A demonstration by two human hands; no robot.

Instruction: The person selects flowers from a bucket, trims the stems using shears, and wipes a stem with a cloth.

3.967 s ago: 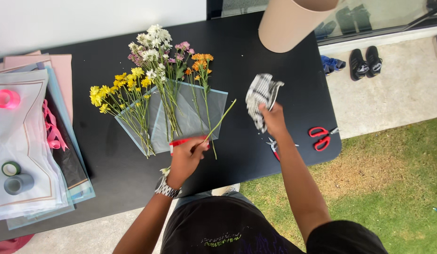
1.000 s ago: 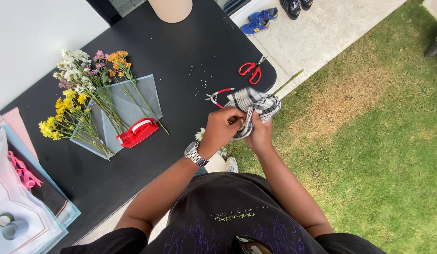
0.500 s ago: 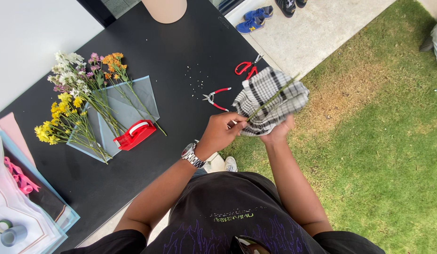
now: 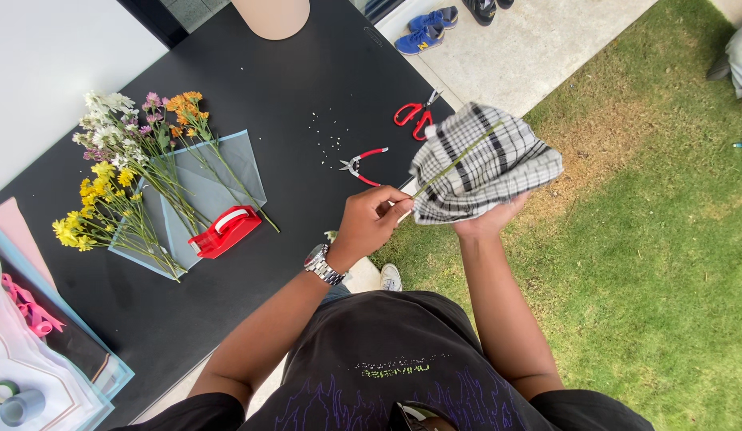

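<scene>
Head view: left hand (image 4: 369,219) pinched a green stem (image 4: 455,164) at its near end, right hand (image 4: 486,219) cupped checked cloth (image 4: 486,164) beneath as support, at three o'clock off the desk (image 4: 307,80).

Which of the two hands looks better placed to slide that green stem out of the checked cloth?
The left, probably. The left hand already pinches the near end of the green stem, on the table side. The right hand is spread under the checked cloth, supporting it, so it seems busy holding.
</scene>
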